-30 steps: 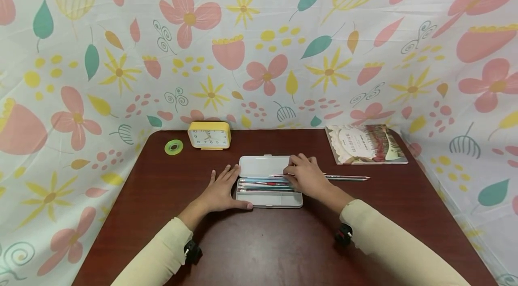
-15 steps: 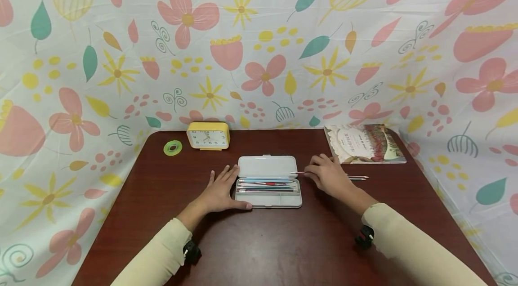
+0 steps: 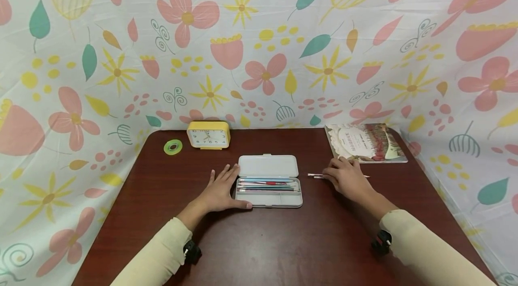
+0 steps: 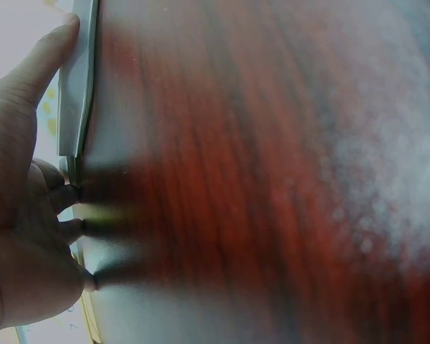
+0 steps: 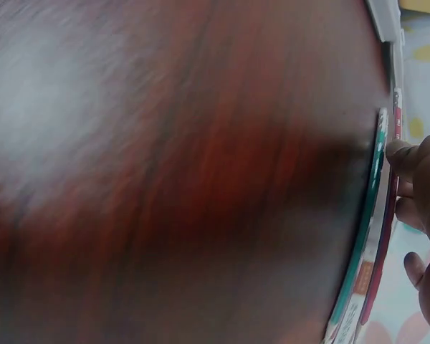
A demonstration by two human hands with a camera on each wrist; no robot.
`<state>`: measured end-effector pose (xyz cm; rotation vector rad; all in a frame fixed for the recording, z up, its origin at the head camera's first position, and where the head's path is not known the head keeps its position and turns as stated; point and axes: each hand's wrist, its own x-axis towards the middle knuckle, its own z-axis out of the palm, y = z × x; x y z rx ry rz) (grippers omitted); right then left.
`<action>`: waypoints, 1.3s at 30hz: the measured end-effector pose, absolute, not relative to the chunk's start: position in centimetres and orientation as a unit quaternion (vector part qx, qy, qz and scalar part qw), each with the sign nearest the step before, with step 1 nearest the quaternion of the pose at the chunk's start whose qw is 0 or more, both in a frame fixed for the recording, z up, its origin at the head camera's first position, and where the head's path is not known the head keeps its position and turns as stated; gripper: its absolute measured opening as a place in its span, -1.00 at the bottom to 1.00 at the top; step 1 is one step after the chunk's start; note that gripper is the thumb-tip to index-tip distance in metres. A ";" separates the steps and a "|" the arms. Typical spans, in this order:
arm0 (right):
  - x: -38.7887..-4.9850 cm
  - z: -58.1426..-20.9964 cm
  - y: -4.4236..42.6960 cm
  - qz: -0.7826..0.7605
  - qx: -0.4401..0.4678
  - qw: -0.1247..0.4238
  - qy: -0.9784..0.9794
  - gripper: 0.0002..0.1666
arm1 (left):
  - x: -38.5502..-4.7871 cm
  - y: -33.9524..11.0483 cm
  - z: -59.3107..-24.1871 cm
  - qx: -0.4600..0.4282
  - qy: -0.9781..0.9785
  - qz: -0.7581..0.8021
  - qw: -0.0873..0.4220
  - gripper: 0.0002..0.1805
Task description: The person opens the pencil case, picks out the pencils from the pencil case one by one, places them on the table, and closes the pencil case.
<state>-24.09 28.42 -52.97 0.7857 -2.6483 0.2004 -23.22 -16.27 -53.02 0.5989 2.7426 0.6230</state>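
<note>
A white pencil case [image 3: 268, 167] lies open in the middle of the table, its lid folded back. Several pencils and a red-marked item [image 3: 276, 183] rest in its upper compartment. My left hand [image 3: 220, 191] lies with spread fingers at the case's left end, the thumb touching its front corner. To the right of the case, my right hand [image 3: 350, 181] pinches a dark red pencil [image 5: 383, 247] between thumb and fingers, low over the table. A teal pencil [image 5: 368, 218] and a paler one lie alongside it. The hand hides most of their length in the head view.
At the back left stand a yellow alarm clock [image 3: 208, 135] and a green tape roll [image 3: 173, 147]. A booklet [image 3: 366, 143] lies at the back right, just behind the right hand. Floral cloth [image 3: 265, 74] hangs behind the table.
My right hand has moved right from above the pencil case, carrying the pencil out to those lying on the table. The left hand has stayed at the case.
</note>
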 end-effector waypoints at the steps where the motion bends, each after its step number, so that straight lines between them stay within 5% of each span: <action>1: -24.0 -53.1 28.6 0.070 0.278 0.188 -0.939 -0.93 | -23.2 -16.3 -53.0 0.206 0.945 0.214 0.133 0.49; 12: -23.5 -53.7 30.1 0.071 0.292 0.228 -0.926 -0.89 | -23.3 -16.4 -53.1 0.206 0.945 0.218 0.130 0.49; 39: -23.1 -54.2 30.1 0.072 0.293 0.226 -0.926 -0.86 | -23.3 -16.4 -53.2 0.209 0.944 0.219 0.132 0.48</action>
